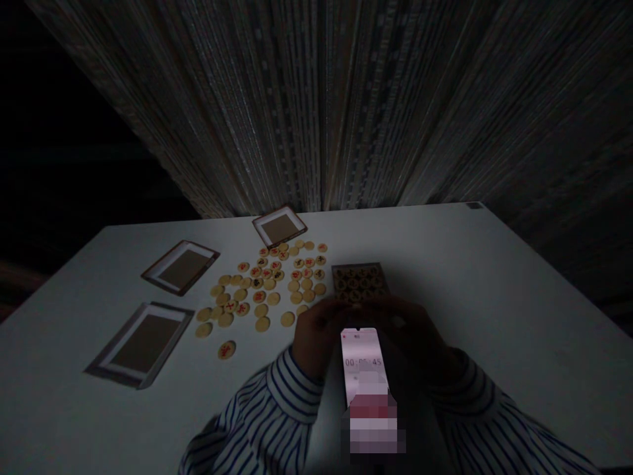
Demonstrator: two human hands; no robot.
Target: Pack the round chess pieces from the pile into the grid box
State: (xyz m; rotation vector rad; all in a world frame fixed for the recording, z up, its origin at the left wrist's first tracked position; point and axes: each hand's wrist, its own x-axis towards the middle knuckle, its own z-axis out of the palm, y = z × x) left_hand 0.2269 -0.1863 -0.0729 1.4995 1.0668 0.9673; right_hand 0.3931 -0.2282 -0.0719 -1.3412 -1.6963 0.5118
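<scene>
In dim light, a shallow open tray holds rows of round xiangqi pieces. My left hand and my right hand meet at its near side, hiding that edge. A pale xiangqi piece shows between their closed fingertips; the fingers themselves are dark and hard to make out. Left of my hands, many loose xiangqi pieces lie scattered, some showing red or black characters and others blank. One piece with a red character lies apart, nearer to me.
A lit phone with a running timer lies between my forearms, its lower part pixelated. Three flat framed trays rest at the left and back of the white table. A striped curtain hangs behind the table.
</scene>
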